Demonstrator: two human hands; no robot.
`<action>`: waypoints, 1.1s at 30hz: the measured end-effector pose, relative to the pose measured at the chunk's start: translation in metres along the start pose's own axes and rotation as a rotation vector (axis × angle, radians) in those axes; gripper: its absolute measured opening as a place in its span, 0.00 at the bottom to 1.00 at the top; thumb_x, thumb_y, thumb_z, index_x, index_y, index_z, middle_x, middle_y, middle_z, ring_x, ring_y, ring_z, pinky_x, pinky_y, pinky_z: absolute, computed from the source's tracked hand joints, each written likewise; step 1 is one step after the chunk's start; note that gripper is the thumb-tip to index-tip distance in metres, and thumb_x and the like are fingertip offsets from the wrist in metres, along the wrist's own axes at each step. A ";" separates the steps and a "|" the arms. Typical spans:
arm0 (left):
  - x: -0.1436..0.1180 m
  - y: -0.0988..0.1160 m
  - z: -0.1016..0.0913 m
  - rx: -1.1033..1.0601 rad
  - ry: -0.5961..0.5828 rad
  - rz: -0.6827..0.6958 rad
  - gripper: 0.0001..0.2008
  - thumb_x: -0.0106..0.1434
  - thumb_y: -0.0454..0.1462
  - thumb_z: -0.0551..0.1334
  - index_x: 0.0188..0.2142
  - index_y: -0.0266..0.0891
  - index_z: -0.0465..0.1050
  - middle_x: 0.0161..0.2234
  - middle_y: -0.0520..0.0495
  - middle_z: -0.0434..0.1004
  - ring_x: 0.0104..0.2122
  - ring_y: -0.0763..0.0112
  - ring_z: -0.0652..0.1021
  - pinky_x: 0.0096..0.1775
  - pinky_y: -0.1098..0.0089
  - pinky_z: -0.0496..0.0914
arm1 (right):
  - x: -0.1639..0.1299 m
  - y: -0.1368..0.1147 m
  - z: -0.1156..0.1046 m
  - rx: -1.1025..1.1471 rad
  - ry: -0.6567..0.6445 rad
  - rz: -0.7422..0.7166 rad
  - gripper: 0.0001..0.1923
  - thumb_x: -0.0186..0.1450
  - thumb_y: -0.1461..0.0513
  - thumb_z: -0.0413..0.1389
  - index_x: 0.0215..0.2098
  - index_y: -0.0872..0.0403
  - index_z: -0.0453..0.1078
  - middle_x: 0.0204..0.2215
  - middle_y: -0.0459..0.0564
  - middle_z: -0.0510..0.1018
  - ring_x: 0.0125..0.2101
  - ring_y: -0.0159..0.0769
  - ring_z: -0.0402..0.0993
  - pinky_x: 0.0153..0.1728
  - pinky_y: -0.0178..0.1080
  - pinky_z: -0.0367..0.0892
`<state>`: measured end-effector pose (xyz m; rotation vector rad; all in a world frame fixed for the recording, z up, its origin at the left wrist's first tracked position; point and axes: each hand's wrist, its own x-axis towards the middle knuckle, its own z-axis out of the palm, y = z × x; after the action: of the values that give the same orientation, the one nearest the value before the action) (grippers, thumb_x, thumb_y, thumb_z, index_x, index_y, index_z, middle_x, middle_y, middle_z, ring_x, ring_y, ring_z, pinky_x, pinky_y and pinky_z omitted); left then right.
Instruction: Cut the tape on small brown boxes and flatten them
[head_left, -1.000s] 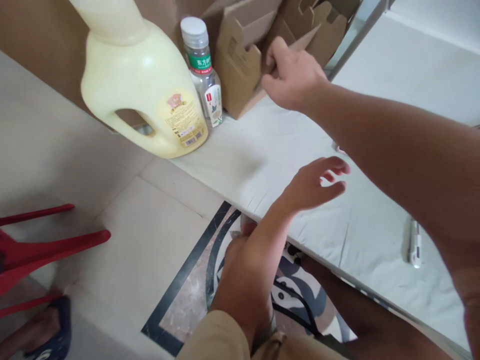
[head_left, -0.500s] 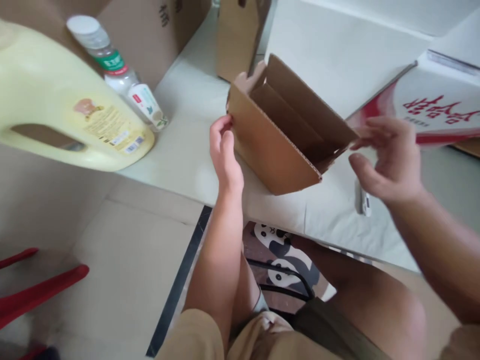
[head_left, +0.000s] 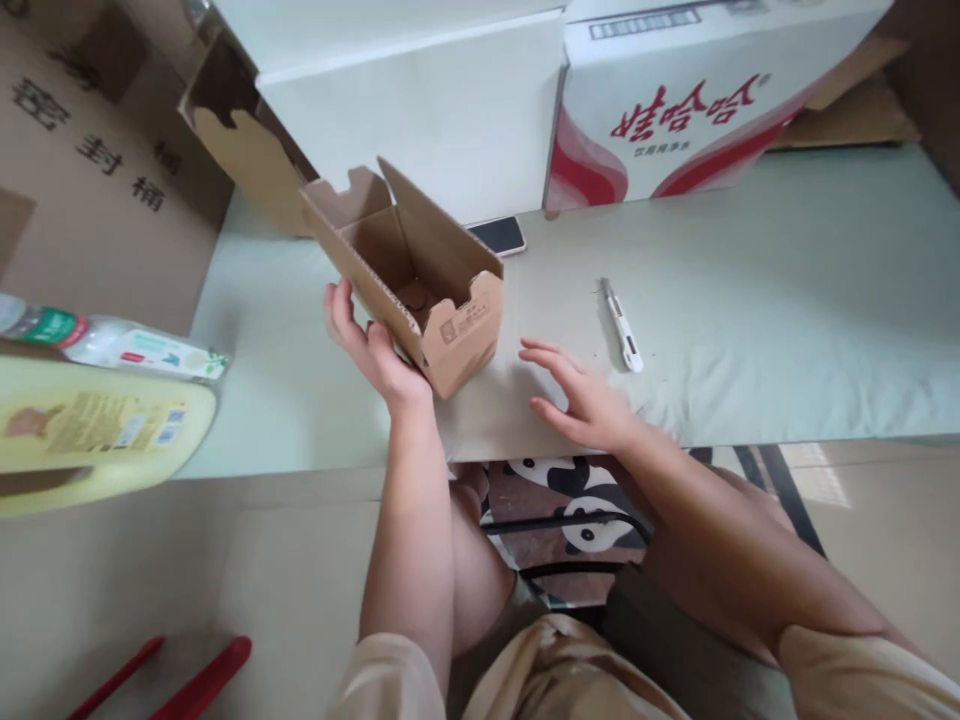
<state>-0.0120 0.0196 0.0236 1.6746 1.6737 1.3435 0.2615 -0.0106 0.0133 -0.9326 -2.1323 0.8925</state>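
A small open-topped cardboard box (head_left: pixel 465 345) stands slightly tilted over the pale green table cover, with notched end flaps upright and printing on the near one. Against its left side lies my left hand (head_left: pixel 379 355), thumb towards the near corner and fingers behind the wall, holding the box. My right hand (head_left: pixel 577 395) hovers low over the cover just right of the box, fingers spread, touching nothing I can make out. Farther right, a white utility knife (head_left: pixel 621 325) rests on the cover. Behind the box a phone (head_left: pixel 499 236) lies partly hidden.
A white and red carton (head_left: pixel 667 120) stands at the back right. Another notched cardboard box (head_left: pixel 247 160) is at the back left, near a large brown carton (head_left: pixel 90 200). A clear bottle (head_left: pixel 142 345) and a yellow jug (head_left: pixel 105 430) occupy the left edge.
My view has swung to the right. The right hand has come off the box's end and dropped beside it, while the left hand stays on its side. The box has turned, showing its printed flap.
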 end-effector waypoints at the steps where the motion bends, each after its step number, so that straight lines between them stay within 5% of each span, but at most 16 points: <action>1: -0.002 0.005 0.006 0.024 0.162 0.089 0.29 0.65 0.52 0.56 0.63 0.47 0.64 0.69 0.44 0.56 0.73 0.53 0.46 0.69 0.50 0.51 | -0.001 0.004 -0.001 0.006 -0.021 0.007 0.26 0.71 0.58 0.52 0.66 0.47 0.59 0.68 0.60 0.64 0.61 0.51 0.71 0.57 0.57 0.73; 3: -0.005 0.014 0.022 0.087 0.361 0.231 0.35 0.62 0.57 0.54 0.64 0.44 0.62 0.72 0.41 0.49 0.73 0.47 0.48 0.68 0.48 0.51 | -0.004 0.011 -0.002 0.012 -0.039 0.004 0.27 0.70 0.60 0.52 0.67 0.47 0.57 0.68 0.60 0.63 0.63 0.51 0.69 0.58 0.58 0.72; 8: -0.006 0.034 0.041 0.191 0.462 0.408 0.39 0.61 0.63 0.43 0.62 0.43 0.62 0.71 0.39 0.49 0.71 0.44 0.53 0.68 0.44 0.49 | -0.009 0.019 -0.007 0.026 -0.041 0.027 0.30 0.68 0.62 0.52 0.68 0.46 0.56 0.69 0.59 0.62 0.63 0.51 0.70 0.57 0.57 0.73; 12: -0.001 0.042 0.031 0.244 0.348 0.371 0.32 0.64 0.59 0.41 0.54 0.46 0.67 0.67 0.44 0.56 0.70 0.43 0.53 0.68 0.42 0.44 | -0.010 0.021 -0.010 0.021 -0.054 0.041 0.28 0.69 0.61 0.51 0.67 0.48 0.57 0.69 0.59 0.62 0.63 0.51 0.69 0.56 0.56 0.73; 18: -0.008 0.040 0.035 0.246 0.468 0.367 0.20 0.62 0.49 0.45 0.42 0.45 0.68 0.51 0.38 0.66 0.61 0.48 0.65 0.69 0.44 0.48 | -0.008 0.021 -0.008 0.038 -0.061 0.031 0.28 0.69 0.62 0.50 0.67 0.48 0.57 0.69 0.59 0.62 0.63 0.51 0.70 0.57 0.57 0.72; 24: -0.020 0.040 0.036 0.239 0.409 0.333 0.22 0.64 0.45 0.40 0.43 0.45 0.70 0.53 0.38 0.66 0.63 0.50 0.64 0.67 0.46 0.51 | -0.002 0.016 0.001 0.057 -0.042 -0.036 0.27 0.69 0.63 0.49 0.67 0.48 0.57 0.67 0.60 0.63 0.63 0.49 0.68 0.60 0.56 0.70; 28: -0.027 0.049 0.044 0.227 0.432 0.384 0.17 0.63 0.43 0.46 0.41 0.43 0.71 0.53 0.38 0.68 0.62 0.49 0.64 0.67 0.46 0.52 | 0.007 0.003 0.006 0.058 0.093 -0.160 0.26 0.70 0.63 0.50 0.66 0.48 0.58 0.64 0.61 0.65 0.65 0.49 0.65 0.62 0.56 0.68; 33: -0.030 0.049 0.060 0.175 0.454 0.512 0.15 0.63 0.43 0.47 0.40 0.41 0.69 0.53 0.38 0.67 0.60 0.50 0.65 0.67 0.46 0.54 | 0.017 -0.017 0.009 -0.007 0.285 -0.275 0.27 0.69 0.61 0.54 0.66 0.42 0.61 0.71 0.55 0.52 0.71 0.52 0.53 0.64 0.57 0.65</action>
<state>0.0695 0.0025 0.0277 2.1183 1.6957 1.9876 0.2392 -0.0087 0.0267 -0.7002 -1.9565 0.5783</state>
